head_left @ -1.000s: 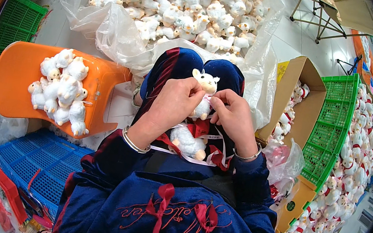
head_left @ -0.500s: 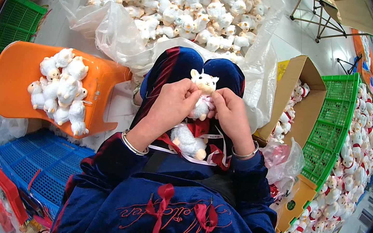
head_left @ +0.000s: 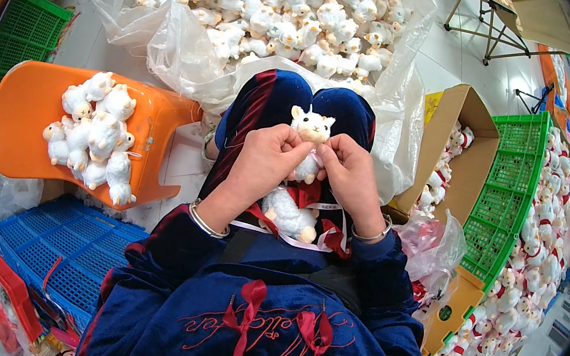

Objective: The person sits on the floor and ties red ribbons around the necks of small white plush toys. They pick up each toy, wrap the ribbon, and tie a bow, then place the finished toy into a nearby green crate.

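Note:
A small white plush animal [head_left: 311,124] sits upright between my knees, its pale face toward me. My left hand [head_left: 268,151] and my right hand [head_left: 350,170] meet at its neck, fingertips pinched on a thin pink ribbon [head_left: 316,157]. Most of that ribbon is hidden behind the fingers. Closer to my body, a second white plush [head_left: 289,216] lies on its side in my lap. Around it are strips of dark red ribbon [head_left: 306,194] and pale pink ribbon.
An orange stool [head_left: 19,125] at left carries several white plush toys, with a blue crate [head_left: 59,235] below. Ahead, a clear plastic sheet [head_left: 137,28] holds a large plush heap. At right stand a cardboard box [head_left: 473,156] and a green crate [head_left: 503,190] beside red-ribboned plush toys [head_left: 535,247].
My fingertips have drawn closer together at the plush's neck, now covering the pink ribbon that showed between them. The toy in my lap stays in place.

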`<state>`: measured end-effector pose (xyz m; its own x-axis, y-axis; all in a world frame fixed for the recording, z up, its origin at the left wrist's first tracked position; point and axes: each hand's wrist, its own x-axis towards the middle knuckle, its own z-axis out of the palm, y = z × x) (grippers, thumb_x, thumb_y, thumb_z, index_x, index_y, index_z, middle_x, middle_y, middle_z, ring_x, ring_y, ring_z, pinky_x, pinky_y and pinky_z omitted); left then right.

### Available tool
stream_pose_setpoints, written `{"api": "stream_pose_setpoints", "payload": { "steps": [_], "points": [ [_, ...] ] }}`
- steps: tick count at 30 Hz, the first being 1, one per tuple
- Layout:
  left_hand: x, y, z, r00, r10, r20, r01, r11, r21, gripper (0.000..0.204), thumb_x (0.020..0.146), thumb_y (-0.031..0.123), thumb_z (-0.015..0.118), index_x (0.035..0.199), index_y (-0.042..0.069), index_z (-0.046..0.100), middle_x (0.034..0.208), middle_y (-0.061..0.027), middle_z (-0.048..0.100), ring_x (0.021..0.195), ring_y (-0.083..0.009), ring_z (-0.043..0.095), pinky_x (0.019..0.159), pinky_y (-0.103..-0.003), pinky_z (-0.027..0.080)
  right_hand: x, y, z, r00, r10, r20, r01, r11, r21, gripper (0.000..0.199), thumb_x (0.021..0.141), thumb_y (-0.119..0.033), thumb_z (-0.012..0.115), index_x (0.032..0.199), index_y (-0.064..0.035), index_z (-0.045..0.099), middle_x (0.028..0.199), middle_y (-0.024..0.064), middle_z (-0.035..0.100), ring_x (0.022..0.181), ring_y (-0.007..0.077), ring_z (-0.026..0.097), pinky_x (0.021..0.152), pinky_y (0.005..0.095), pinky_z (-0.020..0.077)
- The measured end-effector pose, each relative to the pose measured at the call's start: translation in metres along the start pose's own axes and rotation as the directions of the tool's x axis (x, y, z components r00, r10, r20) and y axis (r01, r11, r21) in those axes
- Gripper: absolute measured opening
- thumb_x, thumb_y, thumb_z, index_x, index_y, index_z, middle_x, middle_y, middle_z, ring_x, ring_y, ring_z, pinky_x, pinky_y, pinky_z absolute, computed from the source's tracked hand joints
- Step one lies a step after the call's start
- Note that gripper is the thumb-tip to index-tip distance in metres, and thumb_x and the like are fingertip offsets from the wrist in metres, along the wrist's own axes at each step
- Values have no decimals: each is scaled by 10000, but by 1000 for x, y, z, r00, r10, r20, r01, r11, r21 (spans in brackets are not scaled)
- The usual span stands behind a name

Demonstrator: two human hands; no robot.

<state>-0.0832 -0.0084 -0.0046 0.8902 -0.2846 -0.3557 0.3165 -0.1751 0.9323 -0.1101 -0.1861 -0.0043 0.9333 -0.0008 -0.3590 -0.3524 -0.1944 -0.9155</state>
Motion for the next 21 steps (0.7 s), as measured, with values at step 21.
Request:
{"api": "stream_pose_setpoints", "payload": {
  "steps": [21],
  "points": [
    [-11,-14,10,998,1,-58,-15,968,-249,192,1034,133,588,945,-37,592,733,-60,679,557,-70,628,487,-240,494,-3,3,6,1000,19,-24,-16,995,103,180,1022,-136,598,952,28,627,757,37,667,593,67,601,530,237,486]
  ]
}}
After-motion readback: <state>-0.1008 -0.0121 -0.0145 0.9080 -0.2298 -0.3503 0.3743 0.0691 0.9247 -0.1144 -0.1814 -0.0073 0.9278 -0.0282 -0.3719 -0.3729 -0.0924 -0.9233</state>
